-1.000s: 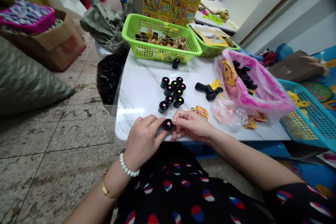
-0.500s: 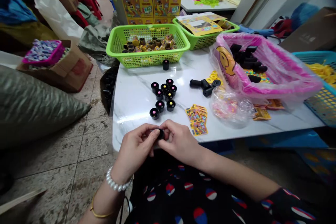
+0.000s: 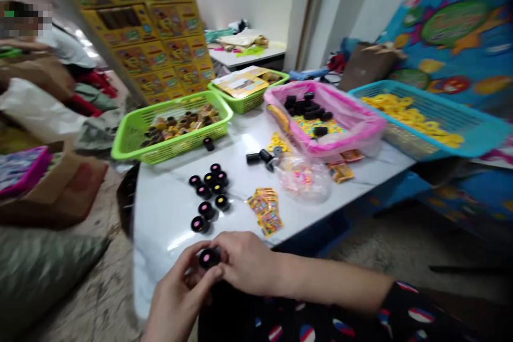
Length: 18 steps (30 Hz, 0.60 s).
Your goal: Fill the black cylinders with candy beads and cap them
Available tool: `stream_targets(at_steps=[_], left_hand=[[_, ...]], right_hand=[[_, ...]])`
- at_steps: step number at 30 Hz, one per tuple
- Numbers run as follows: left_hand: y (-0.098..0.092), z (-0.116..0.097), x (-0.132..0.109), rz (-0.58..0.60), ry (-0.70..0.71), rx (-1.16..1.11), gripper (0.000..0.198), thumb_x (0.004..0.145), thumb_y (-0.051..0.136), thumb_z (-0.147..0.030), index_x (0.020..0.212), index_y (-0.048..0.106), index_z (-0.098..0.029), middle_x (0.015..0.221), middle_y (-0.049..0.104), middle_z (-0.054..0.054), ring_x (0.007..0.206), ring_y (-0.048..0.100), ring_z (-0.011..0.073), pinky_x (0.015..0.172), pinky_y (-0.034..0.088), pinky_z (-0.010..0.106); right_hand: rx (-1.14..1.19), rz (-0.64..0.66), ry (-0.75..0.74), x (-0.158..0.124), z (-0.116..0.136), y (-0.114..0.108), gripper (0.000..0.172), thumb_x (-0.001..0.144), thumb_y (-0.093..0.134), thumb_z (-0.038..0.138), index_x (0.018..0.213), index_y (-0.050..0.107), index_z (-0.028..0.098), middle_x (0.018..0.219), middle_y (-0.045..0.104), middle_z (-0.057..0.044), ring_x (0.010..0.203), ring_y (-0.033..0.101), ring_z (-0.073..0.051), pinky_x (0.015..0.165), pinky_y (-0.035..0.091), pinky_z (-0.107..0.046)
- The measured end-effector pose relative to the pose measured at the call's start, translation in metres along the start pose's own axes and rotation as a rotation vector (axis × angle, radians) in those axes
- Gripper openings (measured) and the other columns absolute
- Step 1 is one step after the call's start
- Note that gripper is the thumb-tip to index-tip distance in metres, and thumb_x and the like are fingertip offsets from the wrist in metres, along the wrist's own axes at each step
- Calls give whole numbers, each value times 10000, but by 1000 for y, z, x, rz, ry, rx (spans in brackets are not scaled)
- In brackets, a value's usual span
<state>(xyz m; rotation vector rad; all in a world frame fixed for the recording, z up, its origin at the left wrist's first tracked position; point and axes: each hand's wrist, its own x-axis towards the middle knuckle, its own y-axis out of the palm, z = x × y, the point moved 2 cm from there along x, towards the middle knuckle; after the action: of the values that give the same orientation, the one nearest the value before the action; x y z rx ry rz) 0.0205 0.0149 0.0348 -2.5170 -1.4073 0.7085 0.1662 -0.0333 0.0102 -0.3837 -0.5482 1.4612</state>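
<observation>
Close to the table's near edge, my left hand [image 3: 174,291] and my right hand [image 3: 249,263] are both closed on one small black plastic cup-shaped piece [image 3: 207,259] with a pink dot in its centre. Left fingers curl round its left side, and the right thumb and fingers pinch its right side. Just beyond them stand several similar black pieces [image 3: 204,191] with pink or yellow dots. To their right is a fanned pile of small yellow printed cards [image 3: 265,209]. A clear plastic bag [image 3: 303,177] of pink and yellow bits lies further right.
A green basket [image 3: 176,156] of small wrapped pieces stands at the back left, another green basket [image 3: 250,102] behind it. A plastic-lined pink basket [image 3: 340,141] holds black tubes. Yellow rings fill a blue basket [image 3: 404,145]. Yellow boxes [image 3: 168,26] are stacked behind; a person sits far left.
My view has swung right, bringing the blue basket fully into sight. The black piece in my hands has turned so its pink dot now shows.
</observation>
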Motion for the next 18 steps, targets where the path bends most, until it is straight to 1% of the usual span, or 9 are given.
stream_targets(at_steps=[2,4,5,6,9,12,14,16,18], left_hand=[[0,1,2,-84,64,125,516,702,688,-579,1077,579,-243,645,609,-43,448,515,130,431,383,246],[0,-2,6,-164,122,276,488,683,676,-616,989,604,-244,649,633,-28,499,565,163,476,412,270],[-1,-5,8,-206,143,349,476,675,673,-622,952,606,-242,649,642,-23,526,589,178,505,427,281],[-2,-7,11,-239,155,409,465,672,670,-624,924,600,-239,648,648,-19,545,607,190,531,438,290],[-5,-11,20,-277,145,524,435,692,642,-607,901,560,-235,656,658,-18,557,629,205,572,450,307],[-6,-12,30,-320,95,557,433,713,618,-594,933,505,-239,688,664,-19,608,660,221,598,453,314],[-6,-12,36,-369,61,540,469,713,609,-614,964,464,-244,710,668,-17,624,669,233,609,456,324],[-7,-12,41,-368,16,497,525,695,620,-641,987,429,-249,719,671,-18,592,664,236,604,460,335],[-7,-11,47,-337,-40,444,583,657,659,-653,995,407,-251,741,682,-13,567,659,235,590,467,341]], right_hand=[[15,18,-80,-7,3,-21,351,774,666,276,1109,623,182,864,692,-33,756,635,-175,689,479,-256],[54,-40,-103,-22,7,-51,364,781,676,278,1129,631,177,876,697,-39,758,639,-164,725,497,-259],[74,-95,-83,-31,7,-67,343,792,671,266,1122,639,177,872,696,-41,750,639,-157,737,503,-261],[101,-155,-27,-41,5,-83,331,805,671,272,1121,640,181,862,692,-38,731,636,-150,719,508,-256],[102,-312,166,-69,-10,-119,284,849,647,312,1116,639,215,825,672,-23,680,621,-139,614,499,-242],[79,-386,297,-92,-30,-137,289,853,649,341,1115,633,219,814,664,-28,668,618,-147,601,505,-258],[79,-408,347,-102,-38,-144,298,848,653,346,1114,633,212,809,664,-31,665,621,-152,608,515,-268],[23,-448,350,-104,-42,-155,285,845,656,345,1091,647,202,814,670,-35,684,628,-159,634,520,-276],[-106,-503,306,-96,-44,-171,262,850,649,336,1068,667,192,832,682,-41,716,634,-166,666,514,-282]])
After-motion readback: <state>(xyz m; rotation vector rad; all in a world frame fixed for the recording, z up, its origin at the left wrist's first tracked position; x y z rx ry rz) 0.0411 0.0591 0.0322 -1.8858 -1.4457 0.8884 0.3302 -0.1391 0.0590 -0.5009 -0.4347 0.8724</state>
